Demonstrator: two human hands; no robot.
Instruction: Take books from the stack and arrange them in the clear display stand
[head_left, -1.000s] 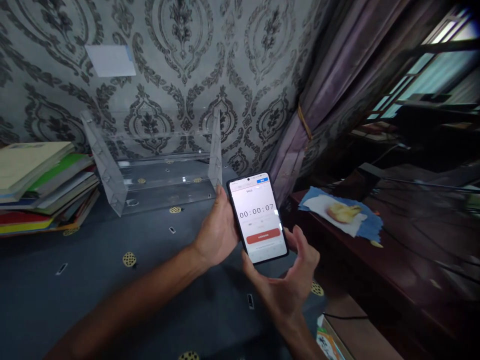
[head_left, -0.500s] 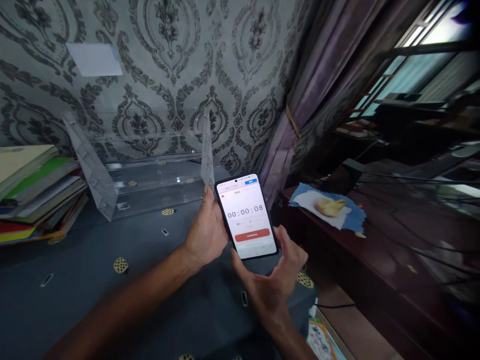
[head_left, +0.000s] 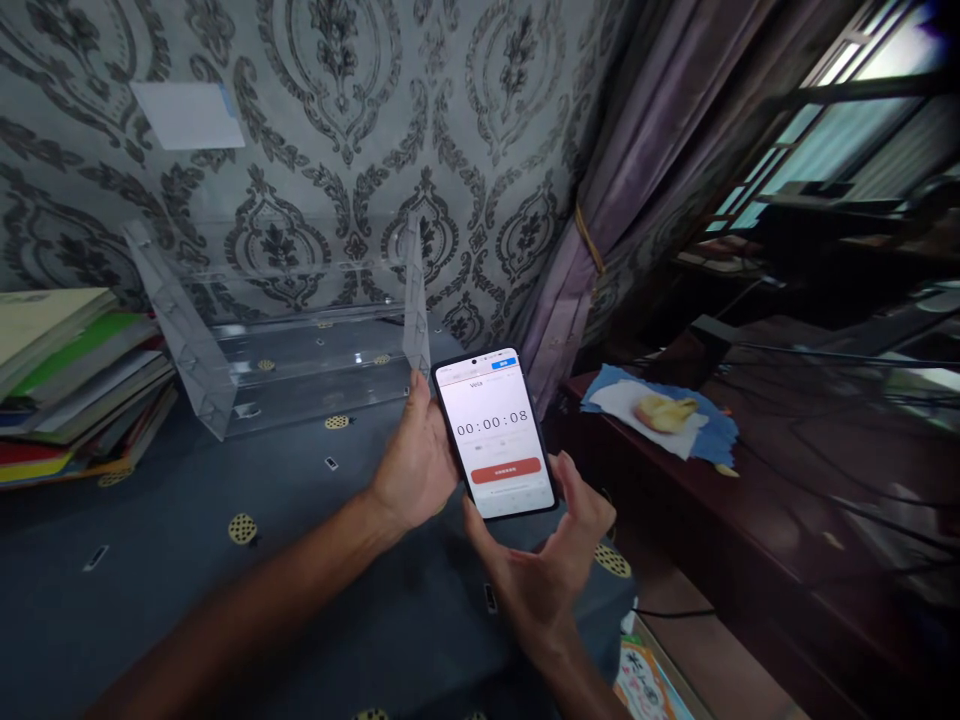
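A smartphone (head_left: 499, 435) is held up over the cloth, its lit screen showing a timer at 00:00:08 above a red button. My left hand (head_left: 420, 455) is closed on its left edge, thumb along the side and the other fingers hidden behind it. At the lower right corner and bottom edge, my right hand (head_left: 551, 535) grips the phone between thumb and fingers. Just behind the phone stands a clear plastic rack (head_left: 180, 335) with stepped sides.
Stacked books (head_left: 75, 385) lie at the left on the dark patterned cloth (head_left: 165, 600). A tied purple curtain (head_left: 592, 230) hangs at the right. Beyond it, a dark red table (head_left: 780, 480) carries cables and a yellow item (head_left: 664, 412) on white paper and blue cloth.
Both hands keep hold of the phone in nearly the same place. The timer still reads 00:00:08. The view has shifted very slightly.
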